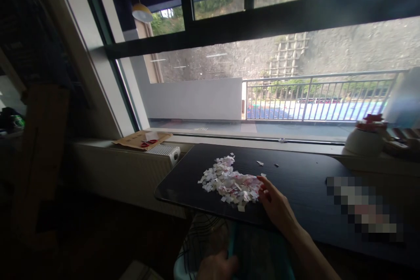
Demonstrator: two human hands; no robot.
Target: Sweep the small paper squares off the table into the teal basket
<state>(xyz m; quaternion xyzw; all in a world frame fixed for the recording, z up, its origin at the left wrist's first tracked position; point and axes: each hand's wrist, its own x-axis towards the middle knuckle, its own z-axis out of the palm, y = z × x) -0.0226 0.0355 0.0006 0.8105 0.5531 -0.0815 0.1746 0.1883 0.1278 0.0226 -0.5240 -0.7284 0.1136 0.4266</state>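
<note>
A pile of small torn paper scraps point(229, 181), white with some pink, lies on the dark tabletop point(295, 192). At the right edge of that pile is my right hand point(274, 199), its index finger stretched out and the other fingers loosely bent against the scraps. Below the table's front edge, my left hand point(216, 267) is closed at the left side of a teal-edged container point(259, 249). Shadow and blur hide much of that hand and of the container. A few stray bits, among them a white scrap point(260, 163), lie farther back on the tabletop.
Red-handled scissors point(149, 143) rest on a brown paper envelope point(131, 140) on the sill, beside a white radiator point(154, 166). A round white pot point(365, 140) stands at the right by the window. A pixelated object point(364, 210) lies on the table's right side.
</note>
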